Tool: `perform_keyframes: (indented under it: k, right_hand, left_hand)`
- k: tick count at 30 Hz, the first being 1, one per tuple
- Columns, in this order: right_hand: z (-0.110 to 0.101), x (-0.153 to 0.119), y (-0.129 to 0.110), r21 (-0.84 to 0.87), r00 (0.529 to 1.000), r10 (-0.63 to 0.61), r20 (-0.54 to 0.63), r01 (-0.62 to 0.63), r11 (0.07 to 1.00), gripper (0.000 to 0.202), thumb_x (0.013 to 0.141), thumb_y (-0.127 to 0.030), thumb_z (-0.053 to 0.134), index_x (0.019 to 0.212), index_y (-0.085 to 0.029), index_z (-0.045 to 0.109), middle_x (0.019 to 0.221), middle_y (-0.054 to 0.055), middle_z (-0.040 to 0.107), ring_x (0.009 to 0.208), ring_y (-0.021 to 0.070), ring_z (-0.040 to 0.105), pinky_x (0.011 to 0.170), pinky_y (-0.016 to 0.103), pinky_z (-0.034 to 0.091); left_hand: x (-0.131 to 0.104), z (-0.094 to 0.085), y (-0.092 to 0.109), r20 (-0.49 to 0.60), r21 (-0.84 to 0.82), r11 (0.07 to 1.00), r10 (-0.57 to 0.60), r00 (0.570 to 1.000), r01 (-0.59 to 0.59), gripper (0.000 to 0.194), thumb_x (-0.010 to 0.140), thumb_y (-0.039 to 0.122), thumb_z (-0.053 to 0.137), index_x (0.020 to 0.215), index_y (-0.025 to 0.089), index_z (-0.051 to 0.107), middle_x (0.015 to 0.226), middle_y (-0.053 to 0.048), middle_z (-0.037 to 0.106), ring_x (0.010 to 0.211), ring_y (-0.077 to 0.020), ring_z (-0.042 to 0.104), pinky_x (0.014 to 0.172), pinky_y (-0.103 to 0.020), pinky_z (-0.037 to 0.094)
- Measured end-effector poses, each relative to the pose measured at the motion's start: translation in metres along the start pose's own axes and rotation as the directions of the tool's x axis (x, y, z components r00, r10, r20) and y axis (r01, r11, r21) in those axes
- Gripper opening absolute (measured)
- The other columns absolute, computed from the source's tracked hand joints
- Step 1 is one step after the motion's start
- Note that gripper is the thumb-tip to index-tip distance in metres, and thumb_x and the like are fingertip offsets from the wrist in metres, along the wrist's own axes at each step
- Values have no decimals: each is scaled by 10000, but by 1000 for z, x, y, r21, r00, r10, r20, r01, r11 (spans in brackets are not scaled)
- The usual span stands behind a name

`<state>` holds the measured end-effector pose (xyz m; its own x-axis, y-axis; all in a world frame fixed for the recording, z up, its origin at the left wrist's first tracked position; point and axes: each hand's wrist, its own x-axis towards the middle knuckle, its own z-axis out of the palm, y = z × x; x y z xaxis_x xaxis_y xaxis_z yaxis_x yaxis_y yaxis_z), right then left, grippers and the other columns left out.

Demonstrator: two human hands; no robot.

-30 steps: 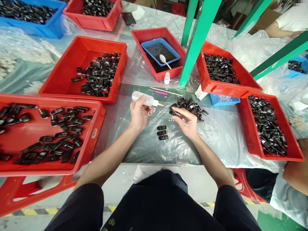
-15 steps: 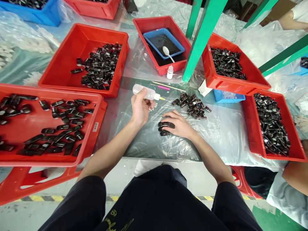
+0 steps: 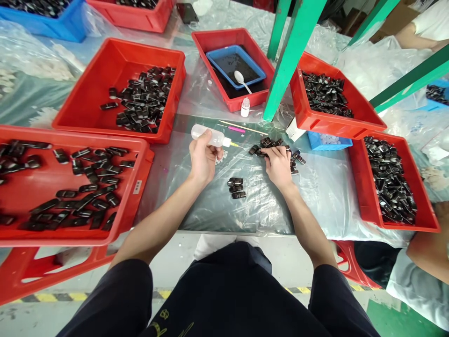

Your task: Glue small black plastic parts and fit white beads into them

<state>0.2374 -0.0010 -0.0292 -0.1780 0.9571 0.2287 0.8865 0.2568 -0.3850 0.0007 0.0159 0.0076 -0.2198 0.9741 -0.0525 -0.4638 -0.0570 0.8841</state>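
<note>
My left hand [image 3: 204,157] is closed around a clear squeeze bottle [image 3: 218,138], whose thin yellow-based needle tip points right. My right hand [image 3: 278,164] rests on a small pile of glossy black pieces [image 3: 299,157]; its fingers bend down into them, and whether they grip one is hidden. Between my hands, nearer the table edge, several black pieces [image 3: 236,188] lie in a short row, touched by neither hand. Some tiny pale bits [image 3: 221,157] lie beside my left hand's fingers.
Red bins of black pieces stand left [image 3: 84,187], back left [image 3: 91,65], back right [image 3: 336,120] and right [image 3: 363,196]. Behind are a blue tray [image 3: 259,75] with a white spoon [image 3: 242,80], a small bottle [image 3: 245,107], thin sticks and green posts [image 3: 294,56]. Other people's arms show at right.
My right hand has left the row of black pieces and moved up and right onto the pile. My left hand still holds the bottle. The view has shifted slightly.
</note>
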Motion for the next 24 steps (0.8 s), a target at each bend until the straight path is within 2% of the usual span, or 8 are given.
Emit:
perform_keyframes:
  k: [5,8,10,14,16,18,21,24]
  right_hand:
    - [1,0,-4,133,998,-8,-70,17,991,257,1030,-206,578,1210,-227,760,1131,120,798,1166,339,592,1041,517,456]
    - [3,-1,-9,302,988,8,-151,38,953,176,1001,-279,656,1136,-234,761,1143,112,771,1116,309,620,1038,489,492]
    - [4,-2,-11,448,983,57,-177,29,893,155,969,-332,709,1073,-231,763,1044,86,728,986,261,628,942,436,528]
    - [4,0,-15,764,985,164,-46,-71,642,275,922,-478,780,1012,-229,705,720,-39,539,661,144,510,657,306,477]
    - [2,1,-17,856,983,180,36,-123,502,381,886,-555,815,1011,-236,647,719,-48,574,644,132,541,625,287,477]
    - [0,1,-19,899,979,177,99,-164,407,472,847,-610,841,1006,-247,584,830,-8,684,700,145,624,634,290,506]
    - [-2,2,-21,917,976,154,151,-197,348,552,817,-649,856,983,-261,501,976,45,763,752,158,674,629,291,511]
    - [0,2,-20,920,975,153,159,-203,335,581,821,-680,845,1007,-271,477,955,39,781,710,149,648,570,272,453]
  left_hand:
    - [0,2,1,-11,-15,1000,6,1000,-6,435,801,605,806,732,217,623,550,23,536,445,-100,466,423,-261,368]
    - [0,3,2,-5,-27,1000,9,1000,-9,447,786,608,824,718,218,616,557,18,541,449,-99,468,410,-259,362]
    - [-1,3,3,7,-50,998,25,1000,-25,446,757,605,846,716,221,623,557,17,548,452,-99,464,405,-259,354]
    - [-1,3,3,-12,-27,1000,1,1000,-2,424,796,596,822,712,230,624,547,20,538,454,-107,465,415,-270,362]
    - [-1,4,3,-21,-20,1000,-8,1000,8,424,826,594,802,721,226,620,548,21,538,458,-108,479,420,-266,365]
    - [-1,4,3,-22,-21,1000,-11,1000,11,427,843,589,797,729,220,615,551,20,546,462,-108,494,422,-259,366]
    - [-1,3,1,-13,-29,1000,-8,1000,8,431,831,585,811,727,218,610,550,21,552,463,-106,496,422,-253,365]
    - [-1,2,1,9,-50,999,6,1000,-6,434,762,589,841,724,213,627,553,24,557,462,-100,480,418,-247,364]
